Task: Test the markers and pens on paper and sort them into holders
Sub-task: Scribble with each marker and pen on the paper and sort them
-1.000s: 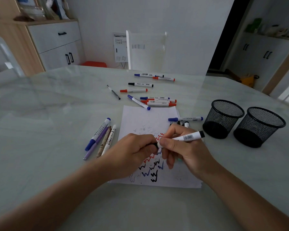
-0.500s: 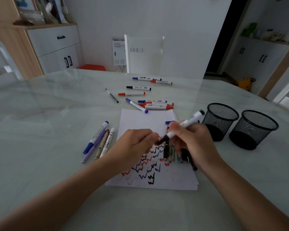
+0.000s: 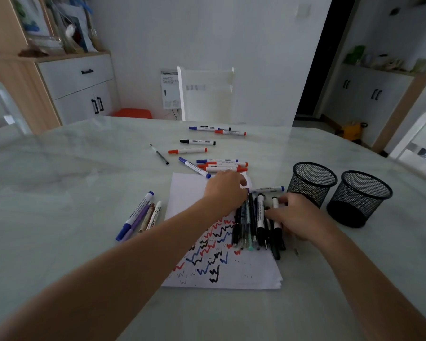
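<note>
Where my left grip [image 3: 228, 190] lies: back up at the far end of the row of dark pens and markers [image 3: 247, 217], fingers hidden; released or clenched, I cannot tell.
Right grip [image 3: 295, 214]: thumb and forefinger grasping a white marker with black ends [image 3: 276, 225], which lies in that row.
Row: on the white scribbled paper sheet [image 3: 190, 193].
Two black wire-mesh holders [image 3: 305, 190]: right of the paper, on the pale marble surface [image 3: 84, 193].

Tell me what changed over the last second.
The right hand brought the black-capped marker down onto the pen pile at the paper's right edge, still touching it. The left hand let go and reached forward toward the blue-capped marker. Mesh holders and far markers unmoved.
</note>
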